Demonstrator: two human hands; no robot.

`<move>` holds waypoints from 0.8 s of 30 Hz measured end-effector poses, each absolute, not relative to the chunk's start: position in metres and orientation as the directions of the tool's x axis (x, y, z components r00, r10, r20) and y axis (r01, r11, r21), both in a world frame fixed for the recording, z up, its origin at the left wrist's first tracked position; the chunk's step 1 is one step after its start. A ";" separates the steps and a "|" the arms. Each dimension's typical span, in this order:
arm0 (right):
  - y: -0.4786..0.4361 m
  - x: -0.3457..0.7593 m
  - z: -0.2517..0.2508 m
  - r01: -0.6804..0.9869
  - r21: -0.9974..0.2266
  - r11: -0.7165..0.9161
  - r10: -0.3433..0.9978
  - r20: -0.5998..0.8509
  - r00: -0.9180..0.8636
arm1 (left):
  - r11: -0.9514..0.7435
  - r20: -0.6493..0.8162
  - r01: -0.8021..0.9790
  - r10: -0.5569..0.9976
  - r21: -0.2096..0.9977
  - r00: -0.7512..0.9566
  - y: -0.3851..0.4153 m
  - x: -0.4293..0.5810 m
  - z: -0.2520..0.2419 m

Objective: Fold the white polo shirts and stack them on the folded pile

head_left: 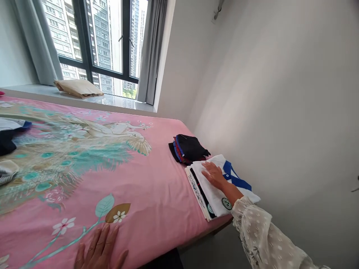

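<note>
My right hand (214,175) lies flat, fingers stretched out, on a folded white shirt (212,196) with a blue collar and a round green badge. That shirt tops a stack of folded clothes; a dark garment and a white one with printed lettering (196,190) show at its left edge. Just beyond it sits a second pile of folded clothes, with a black garment (192,146) on top and blue and red plaid layers beneath. My left hand (98,249) rests open with spread fingers on the pink bedsheet (151,194), near a printed leaf and flower.
At the far left lie a dark and white garment (11,132) and a greyish cloth (8,172). A beige folded bundle (79,88) rests on the windowsill (123,104). A bare wall (275,97) borders the bed's right side, and the bed's front edge runs below the stack.
</note>
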State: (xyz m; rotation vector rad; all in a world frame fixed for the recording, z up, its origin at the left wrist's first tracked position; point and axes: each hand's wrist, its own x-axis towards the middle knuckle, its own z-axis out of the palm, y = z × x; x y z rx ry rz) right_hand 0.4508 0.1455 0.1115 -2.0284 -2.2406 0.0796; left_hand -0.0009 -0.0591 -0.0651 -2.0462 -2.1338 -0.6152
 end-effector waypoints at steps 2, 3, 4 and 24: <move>0.158 0.444 0.108 0.993 -0.097 0.064 0.996 0.065 -0.058 | 0.026 0.369 0.984 0.925 0.178 -0.092 -0.059 0.000 -0.067; 0.164 0.440 0.104 0.995 -0.096 0.040 0.998 0.048 -0.036 | 0.034 0.366 0.986 0.926 0.161 -0.092 -0.060 0.000 -0.066; 0.169 0.437 0.098 0.994 -0.103 0.021 1.000 0.018 -0.019 | 0.039 0.361 0.989 0.928 0.144 -0.089 -0.060 0.001 -0.064; -0.034 0.488 0.036 0.682 -0.709 -0.178 0.444 0.560 0.699 | 0.037 0.181 0.997 0.982 0.069 -0.049 -0.059 0.002 -0.040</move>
